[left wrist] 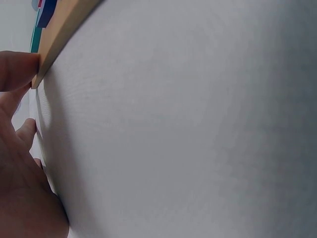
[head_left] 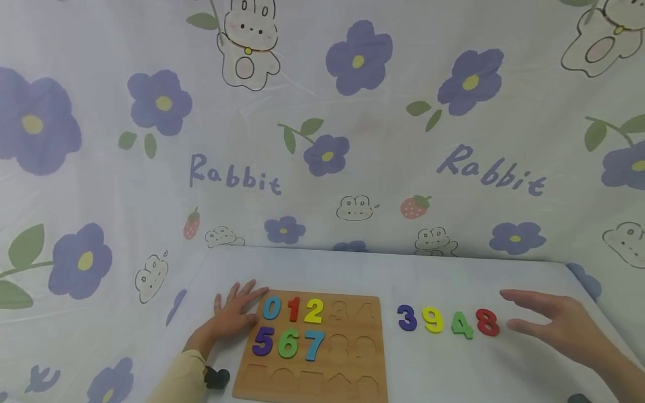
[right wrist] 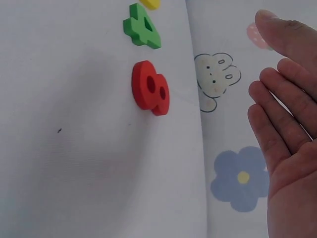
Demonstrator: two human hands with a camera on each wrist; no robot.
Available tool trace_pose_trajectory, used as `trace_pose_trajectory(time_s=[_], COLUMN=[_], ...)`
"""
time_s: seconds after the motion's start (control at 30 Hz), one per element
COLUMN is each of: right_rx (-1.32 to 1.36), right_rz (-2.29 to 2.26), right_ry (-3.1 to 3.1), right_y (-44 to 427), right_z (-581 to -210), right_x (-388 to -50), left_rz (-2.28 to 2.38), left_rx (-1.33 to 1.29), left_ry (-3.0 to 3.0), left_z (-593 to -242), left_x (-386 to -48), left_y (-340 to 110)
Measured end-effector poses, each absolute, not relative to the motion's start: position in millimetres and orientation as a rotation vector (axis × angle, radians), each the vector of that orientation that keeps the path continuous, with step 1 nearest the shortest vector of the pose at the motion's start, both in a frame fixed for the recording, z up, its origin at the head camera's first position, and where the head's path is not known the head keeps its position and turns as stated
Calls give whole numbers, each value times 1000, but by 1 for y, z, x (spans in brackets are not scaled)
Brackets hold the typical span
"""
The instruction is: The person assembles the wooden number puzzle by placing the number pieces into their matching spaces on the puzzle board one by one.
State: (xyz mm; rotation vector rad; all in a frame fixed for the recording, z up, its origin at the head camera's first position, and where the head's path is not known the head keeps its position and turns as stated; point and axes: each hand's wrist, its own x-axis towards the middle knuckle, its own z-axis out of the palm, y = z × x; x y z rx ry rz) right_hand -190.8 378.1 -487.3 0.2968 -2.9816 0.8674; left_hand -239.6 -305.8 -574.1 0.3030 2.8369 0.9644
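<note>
A wooden number puzzle board (head_left: 322,366) lies on the white table. Seated in it are the blue 0, red 1, yellow 2, purple 5, green 6 and blue 7 (head_left: 314,345). My left hand (head_left: 232,313) rests at the board's upper left side, fingers spread, thumb touching its edge; the left wrist view shows that thumb (left wrist: 19,72) against the wood. Right of the board stand a purple 3 (head_left: 407,318), a yellow 9 (head_left: 433,319), a green 4 (head_left: 462,326) and a red 8 (head_left: 487,322). Just right of the 8, my right hand (head_left: 564,324) holds nothing, its fingers extended.
Outlined recesses for 3, 4, 8 and 9 show at the board's right, with a row of shape recesses (head_left: 311,382) along its bottom. Behind the table (head_left: 453,280) hangs a cloth (head_left: 383,129) printed with flowers and rabbits. A dark wrist strap (head_left: 216,378) sits by the left sleeve.
</note>
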Motion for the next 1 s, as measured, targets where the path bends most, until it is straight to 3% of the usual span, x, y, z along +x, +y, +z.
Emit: trace_pose_trajectory(time_s=[0.73, 1.0], right_rx=[92, 128], right_rz=[990, 968], right_ry=[-3131, -3078], right_y=[381, 377], right_z=[-543, -559], right_x=[-216, -222], left_rz=[891, 920], left_rx=[266, 271], left_ry=[2852, 2828], left_z=[-579, -574], left_x=[-243, -242], left_y=[-306, -306])
